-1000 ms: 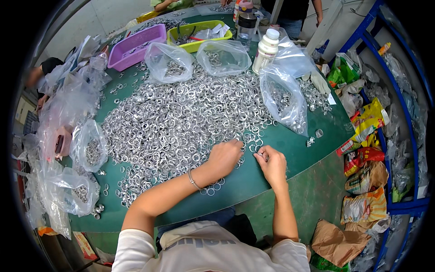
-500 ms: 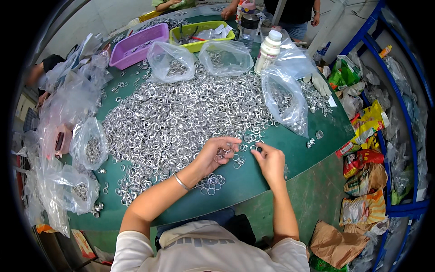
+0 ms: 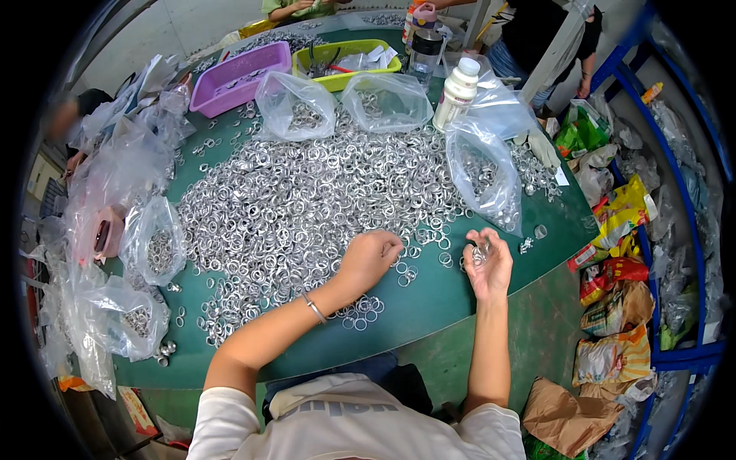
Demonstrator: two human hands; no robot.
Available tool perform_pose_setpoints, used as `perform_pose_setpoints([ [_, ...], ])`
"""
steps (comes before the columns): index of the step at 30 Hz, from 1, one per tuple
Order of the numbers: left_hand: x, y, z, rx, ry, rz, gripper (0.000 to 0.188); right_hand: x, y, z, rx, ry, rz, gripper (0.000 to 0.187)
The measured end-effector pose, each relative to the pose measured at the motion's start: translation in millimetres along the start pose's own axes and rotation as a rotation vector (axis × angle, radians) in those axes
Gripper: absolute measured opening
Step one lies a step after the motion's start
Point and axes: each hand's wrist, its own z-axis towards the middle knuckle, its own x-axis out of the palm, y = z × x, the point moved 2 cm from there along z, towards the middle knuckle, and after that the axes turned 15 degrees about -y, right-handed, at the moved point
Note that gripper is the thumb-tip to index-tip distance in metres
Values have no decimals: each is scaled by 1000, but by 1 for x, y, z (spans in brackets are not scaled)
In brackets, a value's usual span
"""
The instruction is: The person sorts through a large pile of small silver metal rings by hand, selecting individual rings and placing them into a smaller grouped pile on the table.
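Observation:
A wide pile of silver metal rings (image 3: 307,184) covers much of the green table (image 3: 429,303). My left hand (image 3: 373,257) is closed, back upward, at the near edge of the pile. Its curled fingers hide whatever is in them. To the right, my right hand (image 3: 491,264) is turned partly palm-up, fingers bent around several metal rings (image 3: 480,254). A few loose rings (image 3: 406,274) lie on the table between my hands, and a small cluster of rings (image 3: 360,313) rests below my left wrist.
Clear plastic bags with rings stand around the pile, one bag (image 3: 483,172) near my right hand. Behind are a purple basket (image 3: 238,80), a green basket (image 3: 345,80) and a white bottle (image 3: 456,96). Blue shelving (image 3: 652,230) with packets is at right. Other people (image 3: 537,46) stand beyond.
My right hand has moved right, away from the left, and turned palm-up with rings showing in it. My left hand has rolled over, its fingers now curled and its rings out of sight.

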Motion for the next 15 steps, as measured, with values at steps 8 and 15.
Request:
perform_pose_setpoints([
  [8, 8, -9, 5, 154, 99, 371, 14, 23, -9, -8, -883, -98, -1592, 17],
  [15, 10, 1, 10, 126, 61, 168, 11, 20, 1, -2, -410, -44, -855, 20],
])
